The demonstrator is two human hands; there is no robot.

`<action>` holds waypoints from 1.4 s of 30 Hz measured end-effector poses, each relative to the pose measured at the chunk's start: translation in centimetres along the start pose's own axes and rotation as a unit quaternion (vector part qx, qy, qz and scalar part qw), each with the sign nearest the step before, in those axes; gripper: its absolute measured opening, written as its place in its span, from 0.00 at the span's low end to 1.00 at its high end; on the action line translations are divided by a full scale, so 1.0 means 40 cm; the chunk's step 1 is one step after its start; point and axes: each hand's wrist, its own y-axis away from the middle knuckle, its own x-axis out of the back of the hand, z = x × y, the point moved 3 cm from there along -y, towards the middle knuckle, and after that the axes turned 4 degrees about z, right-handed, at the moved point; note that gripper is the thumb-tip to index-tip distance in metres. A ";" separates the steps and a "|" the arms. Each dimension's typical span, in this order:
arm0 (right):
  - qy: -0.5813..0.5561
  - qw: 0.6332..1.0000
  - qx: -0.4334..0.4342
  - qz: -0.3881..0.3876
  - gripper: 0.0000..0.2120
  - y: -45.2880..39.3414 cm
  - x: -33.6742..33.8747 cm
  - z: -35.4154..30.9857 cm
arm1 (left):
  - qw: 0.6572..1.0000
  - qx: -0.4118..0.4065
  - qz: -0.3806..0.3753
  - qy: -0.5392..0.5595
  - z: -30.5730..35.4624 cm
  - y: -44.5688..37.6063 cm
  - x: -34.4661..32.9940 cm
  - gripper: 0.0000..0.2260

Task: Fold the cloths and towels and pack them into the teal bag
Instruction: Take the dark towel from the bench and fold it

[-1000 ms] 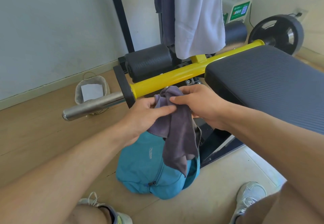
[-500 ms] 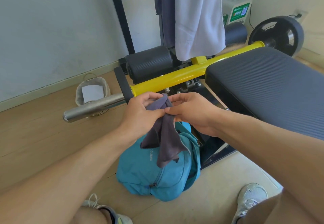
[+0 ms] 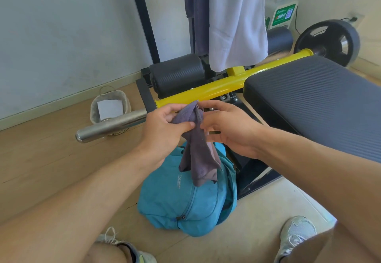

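Wood-look floor at left, pale tile under the feet, light wall with a skirting board. A weight bench fills the right: ribbed black pad, yellow crossbar, chrome sleeve, one weight plate at the far end, two black foam rollers. Small fabric bin with white paper inside stands by the wall. A green-and-white box with cables sits in the corner.

One small purple-grey cloth, bunched and hanging limp, is held above the teal bag. Left hand pinches its top between thumb and fingers; right hand is at the upper edge with fingers loosely curved, probably just touching it, contact hard to see. The bag lies on the floor between the feet, slumped, top gaping; one zip pull shows low on the front.

On the black rack behind hang one white towel and one dark purple cloth. Two sneakers at the bottom edge.
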 end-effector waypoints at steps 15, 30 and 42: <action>0.215 0.972 -0.098 0.002 0.11 0.022 -0.075 0.091 | 0.989 0.038 0.122 0.067 0.009 -0.026 0.026 0.12; -0.019 0.982 0.119 0.148 0.10 0.025 -0.049 0.000 | 0.996 0.037 0.064 0.054 0.002 -0.020 0.018 0.08; 0.219 0.943 0.210 0.138 0.15 0.007 -0.002 -0.005 | 0.996 0.038 -0.004 0.085 0.006 -0.011 0.009 0.07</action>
